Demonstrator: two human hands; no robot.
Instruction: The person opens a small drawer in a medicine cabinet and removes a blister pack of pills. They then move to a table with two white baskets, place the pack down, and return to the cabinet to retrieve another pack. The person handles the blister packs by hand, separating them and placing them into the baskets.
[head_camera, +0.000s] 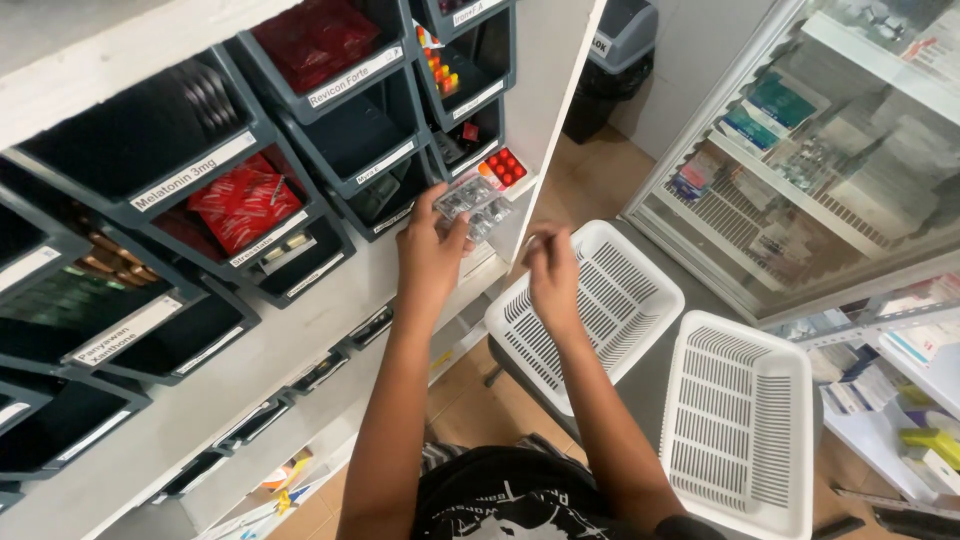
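Here the left hand grips silvery blister packs (fingers closed), beside the bins.

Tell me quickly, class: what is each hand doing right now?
Left hand: closed on a silver blister pack of pills, beside the dark shelf bins.
Right hand: fingers curled above a white basket; whether it holds anything cannot be told.

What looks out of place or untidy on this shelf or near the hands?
Little stands out. A red blister pack lies loose on the shelf edge, outside the dark bins. The left hand holds silver blister packs; the right hand hovers over a white basket. Nothing looks spilled.
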